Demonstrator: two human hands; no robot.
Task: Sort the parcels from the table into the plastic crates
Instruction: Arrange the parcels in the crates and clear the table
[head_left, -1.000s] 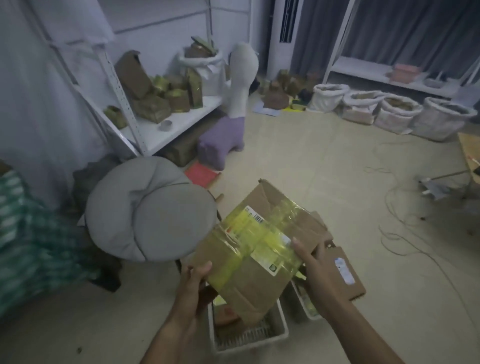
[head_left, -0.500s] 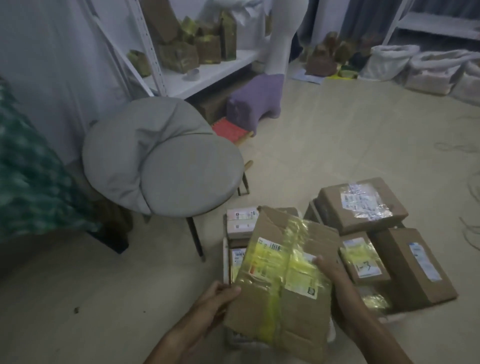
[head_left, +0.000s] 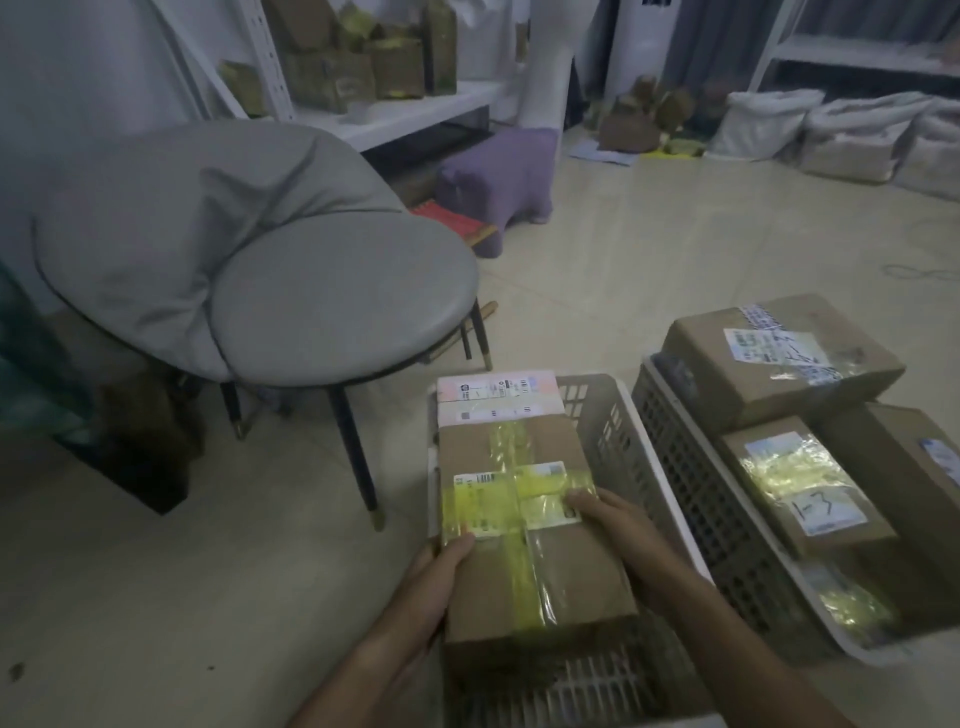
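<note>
Two crates are sitting side by side on a pale floor (head_left: 649, 249), a grey chair (head_left: 291, 280) to the left, shelves (head_left: 415, 111) far behind. Both hands, left hand (head_left: 441, 577) and right hand (head_left: 618, 525), are gripping a taped box (head_left: 524, 519) inside the left crate (head_left: 618, 431). Right crate (head_left: 691, 467) is running off frame; one box (head_left: 805, 488) there is reading "1-3"; other labels are blurring.

Brown parcel (head_left: 535, 525) with yellow tape, white crate (head_left: 623, 415), grey chair (head_left: 291, 291)

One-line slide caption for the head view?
Both hands, left hand and right hand, lower taped parcel into left crate.
</note>
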